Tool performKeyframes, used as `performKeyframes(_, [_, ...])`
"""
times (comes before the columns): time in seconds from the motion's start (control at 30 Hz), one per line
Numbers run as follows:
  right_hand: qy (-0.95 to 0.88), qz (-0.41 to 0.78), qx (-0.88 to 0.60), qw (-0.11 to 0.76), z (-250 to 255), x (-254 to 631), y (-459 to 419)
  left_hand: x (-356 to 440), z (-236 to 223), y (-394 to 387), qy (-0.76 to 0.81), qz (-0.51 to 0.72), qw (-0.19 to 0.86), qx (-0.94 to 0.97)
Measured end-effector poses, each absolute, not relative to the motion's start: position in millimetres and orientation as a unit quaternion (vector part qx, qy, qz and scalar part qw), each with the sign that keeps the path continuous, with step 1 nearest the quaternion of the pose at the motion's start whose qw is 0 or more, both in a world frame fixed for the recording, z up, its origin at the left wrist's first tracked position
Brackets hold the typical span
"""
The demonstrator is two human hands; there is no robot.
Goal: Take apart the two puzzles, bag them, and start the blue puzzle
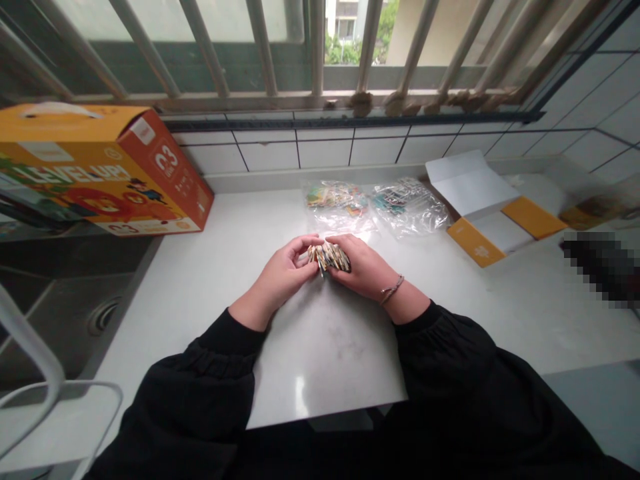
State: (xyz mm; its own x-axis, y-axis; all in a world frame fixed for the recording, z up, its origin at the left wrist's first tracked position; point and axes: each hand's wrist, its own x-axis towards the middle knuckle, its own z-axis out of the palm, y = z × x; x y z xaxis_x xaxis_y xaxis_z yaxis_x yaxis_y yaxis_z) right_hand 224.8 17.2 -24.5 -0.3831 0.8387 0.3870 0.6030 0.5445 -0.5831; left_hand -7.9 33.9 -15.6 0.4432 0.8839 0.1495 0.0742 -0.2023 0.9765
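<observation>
A stack of puzzle pieces (330, 257), thin and many-coloured at the edges, is held between my two hands just above the white countertop (330, 347). My left hand (289, 265) is closed around the stack's left end, thumb in front and fingers behind. Gripping the larger right part is my right hand (364, 267), its thumb along the near side and a bracelet at the wrist. The pieces stand on edge, slightly fanned. Their printed faces are mostly hidden.
Behind my hands lie two clear plastic bags (340, 200) of colourful pieces. An opened orange and white box (480, 233) is at the right. A large orange box (100, 173) stands at the left, by the sink (100, 317). A blurred dark object (603, 267) sits far right.
</observation>
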Motion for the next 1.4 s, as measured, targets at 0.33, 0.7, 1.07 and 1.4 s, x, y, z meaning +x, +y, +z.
performKeyframes(0.33, [-0.81,0.188,-0.438,0.34,-26.1,231.8,17.4,-7.2,-16.8,33.6,0.379,0.378,0.498,0.683])
performKeyframes(0.7, [-0.816,0.205,-0.435,0.321,-17.6,226.5,15.4,-5.0,-21.1,29.8,0.311,0.363,0.535,0.697])
performKeyframes(1.07, [-0.825,0.237,-0.39,0.333,-18.7,230.8,19.2,-3.5,-20.6,33.4,0.307,0.395,0.552,0.667])
performKeyframes(1.4, [-0.836,0.251,-0.377,0.311,-15.2,232.5,17.8,-11.3,-14.2,35.8,0.331,0.385,0.53,0.68])
